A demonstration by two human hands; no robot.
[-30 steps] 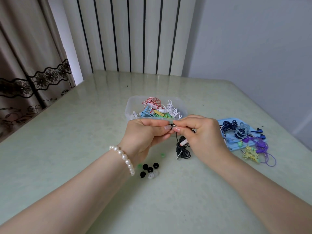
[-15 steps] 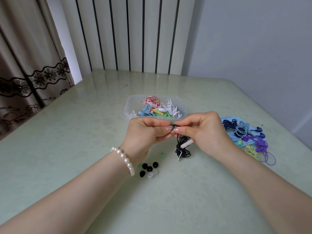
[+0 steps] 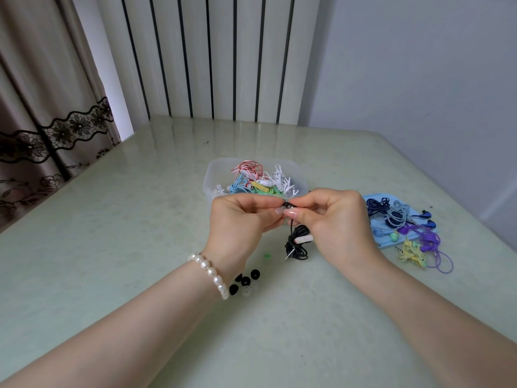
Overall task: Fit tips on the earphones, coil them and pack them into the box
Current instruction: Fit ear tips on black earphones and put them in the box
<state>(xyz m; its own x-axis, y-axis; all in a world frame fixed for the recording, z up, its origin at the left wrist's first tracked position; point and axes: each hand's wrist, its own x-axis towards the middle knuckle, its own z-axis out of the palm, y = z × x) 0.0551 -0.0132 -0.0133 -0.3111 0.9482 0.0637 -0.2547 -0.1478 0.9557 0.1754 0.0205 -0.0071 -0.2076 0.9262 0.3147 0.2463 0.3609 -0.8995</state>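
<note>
1. Two hands: the left hand [image 3: 246, 217] and the right hand [image 3: 330, 219].
2. One black earphone set [image 3: 297, 245], its cord hanging in a bundle.
3. One clear plastic box [image 3: 212, 177] holding a tangle of coloured earphones; their number cannot be told.
4. One blue lid [image 3: 377, 198] under a heap of dark blue, grey and purple earphones, too tangled to count.
5. One yellow earphone bundle [image 3: 411, 252].
6. Four loose black ear tips [image 3: 245, 281], partly hidden by the wrist.
7. One clear ear tip [image 3: 246, 291].
8. One green ear tip [image 3: 267, 255] on the tabletop [image 3: 112, 247].
9. One pearl bracelet [image 3: 211, 273].
</note>
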